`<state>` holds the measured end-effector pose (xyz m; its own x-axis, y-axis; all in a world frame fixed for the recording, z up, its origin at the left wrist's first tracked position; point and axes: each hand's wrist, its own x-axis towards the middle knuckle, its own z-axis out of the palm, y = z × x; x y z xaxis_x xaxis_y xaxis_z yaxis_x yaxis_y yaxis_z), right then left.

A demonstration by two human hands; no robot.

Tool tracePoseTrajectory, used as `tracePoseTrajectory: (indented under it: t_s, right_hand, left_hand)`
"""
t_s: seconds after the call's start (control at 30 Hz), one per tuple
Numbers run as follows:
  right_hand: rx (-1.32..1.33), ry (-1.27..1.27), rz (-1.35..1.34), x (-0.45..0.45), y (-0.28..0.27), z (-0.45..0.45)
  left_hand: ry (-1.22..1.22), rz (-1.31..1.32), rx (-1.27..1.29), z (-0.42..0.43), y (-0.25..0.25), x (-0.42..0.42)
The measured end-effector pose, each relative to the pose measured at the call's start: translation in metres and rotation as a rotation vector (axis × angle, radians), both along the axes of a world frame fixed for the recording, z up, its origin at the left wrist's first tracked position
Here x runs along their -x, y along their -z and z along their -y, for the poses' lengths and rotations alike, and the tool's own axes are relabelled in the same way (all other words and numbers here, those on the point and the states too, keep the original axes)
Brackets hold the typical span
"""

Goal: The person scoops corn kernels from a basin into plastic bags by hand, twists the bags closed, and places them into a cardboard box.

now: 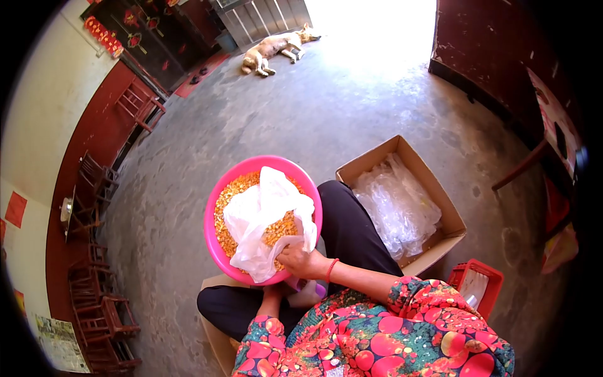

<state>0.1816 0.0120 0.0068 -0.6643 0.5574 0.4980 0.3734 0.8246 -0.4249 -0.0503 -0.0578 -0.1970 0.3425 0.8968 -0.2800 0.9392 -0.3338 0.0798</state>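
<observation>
A pink basin (210,234) full of yellow-orange corn kernels (231,191) stands in front of my crossed legs. A white plastic bag (249,210) lies crumpled over the kernels, its mouth gaping. Kernels show in that gap; whether they are inside the bag I cannot tell. My right hand (303,261), with a red bracelet at the wrist, is closed on the bag's near right edge, over the basin's rim. Low at the basin's near side is my left hand (274,290), its fingers hidden by the rim and the bag.
Right of my knee, a cardboard box (447,218) holds clear plastic bags (399,204). A red basket (496,290) sits by my right elbow. Another cardboard box (217,336) is partly under my left side. A dog (276,49) lies near the doorway; wooden chairs (108,317) line the left wall.
</observation>
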Motion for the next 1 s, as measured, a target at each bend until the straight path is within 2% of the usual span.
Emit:
tracePoseTrajectory:
  t_s: [0.03, 0.1, 0.27, 0.33, 0.4, 0.47, 0.53, 0.57, 0.63, 0.7, 0.73, 0.77, 0.83, 0.93, 1.0]
  right_hand:
    - [-0.015, -0.005, 0.010, -0.001, 0.000, -0.001]
    - [-0.039, -0.006, -0.009, 0.000, 0.005, -0.002]
    - [-0.156, -0.024, -0.072, 0.004, 0.011, -0.004]
    - [-0.027, 0.009, 0.024, 0.001, 0.004, 0.000]
    - [0.031, -0.003, -0.029, 0.003, 0.007, 0.000]
    - [0.118, -0.020, -0.096, 0.004, 0.011, -0.002]
    - [0.118, -0.041, -0.081, 0.003, 0.009, -0.002]
    - [0.131, -0.040, -0.063, 0.002, 0.008, -0.002]
    - [0.102, -0.063, -0.095, 0.003, 0.011, -0.003]
    - [0.089, -0.018, -0.054, 0.002, 0.011, -0.002]
    - [0.099, -0.031, -0.068, 0.000, 0.007, -0.003]
    - [0.103, -0.042, -0.105, 0.000, 0.006, -0.003]
    - [0.053, -0.035, -0.095, -0.002, 0.001, -0.005]
    - [-0.027, -0.014, -0.093, -0.003, -0.001, -0.003]
    - [-0.070, -0.014, -0.132, 0.000, 0.008, -0.007]
  left_hand:
    - [-0.004, 0.002, -0.020, -0.002, -0.022, -0.011]
    - [-0.010, 0.008, -0.043, -0.003, -0.033, -0.018]
    - [-0.016, 0.042, -0.028, -0.002, -0.038, -0.017]
    - [-0.008, 0.072, 0.006, -0.001, -0.040, -0.018]
    - [-0.006, 0.114, 0.071, 0.000, -0.043, -0.020]
    - [-0.047, 0.141, 0.203, -0.005, -0.067, -0.031]
    - [-0.124, 0.122, 0.382, -0.015, -0.115, -0.057]
    - [-0.180, 0.107, 0.577, -0.017, -0.129, -0.070]
    - [-0.195, 0.122, 0.510, -0.016, -0.118, -0.074]
    - [-0.161, 0.337, 0.292, -0.009, -0.114, -0.074]
    - [-0.207, 0.621, 0.116, -0.004, -0.120, -0.079]
    - [-0.220, 0.619, 0.099, 0.001, -0.128, -0.082]
    - [-0.791, 1.289, 0.492, 0.009, -0.161, -0.093]
    - [-0.882, 1.505, 0.358, 0.022, -0.187, -0.101]
    - [-0.899, 1.661, 0.220, 0.027, -0.184, -0.100]
